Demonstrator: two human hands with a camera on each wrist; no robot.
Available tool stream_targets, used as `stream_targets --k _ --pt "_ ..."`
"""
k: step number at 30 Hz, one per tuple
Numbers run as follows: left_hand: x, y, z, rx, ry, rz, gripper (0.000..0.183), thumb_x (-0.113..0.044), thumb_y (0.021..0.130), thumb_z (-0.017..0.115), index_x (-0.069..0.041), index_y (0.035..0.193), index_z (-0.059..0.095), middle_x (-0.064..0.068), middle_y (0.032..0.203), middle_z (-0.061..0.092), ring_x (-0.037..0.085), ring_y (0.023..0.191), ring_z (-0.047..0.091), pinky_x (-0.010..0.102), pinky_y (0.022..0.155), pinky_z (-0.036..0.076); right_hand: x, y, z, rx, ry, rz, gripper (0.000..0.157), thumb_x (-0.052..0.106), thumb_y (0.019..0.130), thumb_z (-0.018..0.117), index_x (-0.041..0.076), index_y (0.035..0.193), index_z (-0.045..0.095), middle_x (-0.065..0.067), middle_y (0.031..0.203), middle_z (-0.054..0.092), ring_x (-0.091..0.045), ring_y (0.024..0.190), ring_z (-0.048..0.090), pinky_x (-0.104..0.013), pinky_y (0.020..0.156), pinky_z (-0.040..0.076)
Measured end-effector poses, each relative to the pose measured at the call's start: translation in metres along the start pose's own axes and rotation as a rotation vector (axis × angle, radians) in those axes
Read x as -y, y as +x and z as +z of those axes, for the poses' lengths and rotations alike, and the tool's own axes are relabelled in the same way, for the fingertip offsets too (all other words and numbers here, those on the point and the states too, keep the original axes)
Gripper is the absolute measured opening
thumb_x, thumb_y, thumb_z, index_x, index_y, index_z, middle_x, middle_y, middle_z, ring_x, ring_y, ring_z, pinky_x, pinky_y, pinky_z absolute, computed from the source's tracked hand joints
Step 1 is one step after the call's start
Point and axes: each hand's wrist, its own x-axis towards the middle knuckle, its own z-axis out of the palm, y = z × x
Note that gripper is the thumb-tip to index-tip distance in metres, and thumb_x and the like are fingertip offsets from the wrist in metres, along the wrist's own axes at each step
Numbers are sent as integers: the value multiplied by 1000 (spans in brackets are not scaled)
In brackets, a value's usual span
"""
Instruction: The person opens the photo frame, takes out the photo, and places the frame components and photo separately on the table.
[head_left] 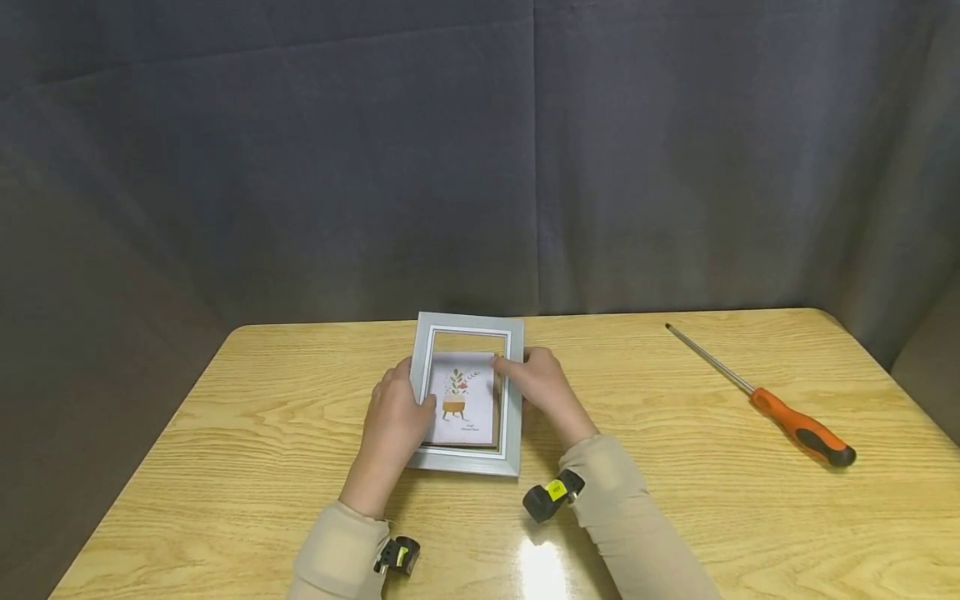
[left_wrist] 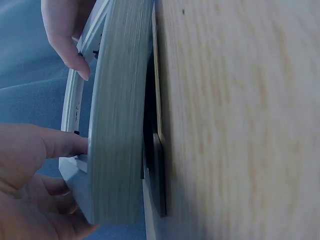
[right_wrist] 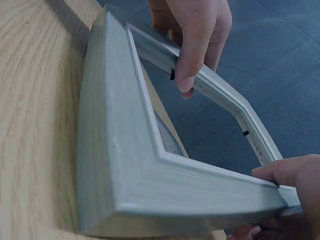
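Note:
A pale grey-blue picture frame point(head_left: 469, 322) is held above the table, its middle open with no glass visible. My left hand point(head_left: 396, 417) grips the left side, thumb over the front. On the opposite side my right hand point(head_left: 546, 379) holds the frame, its thumb reaching over the inner edge. Through the opening shows a white picture card point(head_left: 465, 392) with a printed plant in an orange pot. In the left wrist view, a thin dark-edged board point(left_wrist: 159, 185) lies flat on the table below the frame. Fingers behind the frame are partly hidden.
An orange-and-black screwdriver point(head_left: 795, 421) lies at the right of the wooden table point(head_left: 255, 433), its shaft pointing toward the back. A dark curtain point(head_left: 390, 183) hangs behind the table's back edge.

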Motion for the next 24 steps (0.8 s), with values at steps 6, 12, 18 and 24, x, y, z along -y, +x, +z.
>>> stream_targets --k 6,12,18,24 --pt "0 -1 -2 14 15 -18 59 -5 88 68 13 139 45 31 127 56 47 119 54 58 97 46 1 -1 -1 -2 -62 -31 50 34 94 62 -10 117 63 -23 108 66 -26 86 61 -38 74 56" --pt "-1 -1 -3 26 -2 -28 58 -7 89 68 11 140 46 30 128 57 46 119 55 59 96 47 5 -5 -10 52 -151 -49 62 40 97 57 -12 130 54 -28 125 60 -33 106 60 -47 91 51" --pt "-4 -1 -3 18 -33 -43 63 -8 85 70 6 141 46 27 126 61 43 116 58 55 94 48 7 -6 -25 152 -125 -71 54 38 97 61 -9 125 57 -20 107 63 -24 86 60 -41 75 56" --pt "-10 -3 -3 19 -73 -54 63 -9 85 72 4 142 46 23 126 62 40 113 61 53 91 50 7 -3 -40 207 -90 -75 62 34 94 66 -10 135 49 -16 96 64 -19 72 60 -39 69 57"
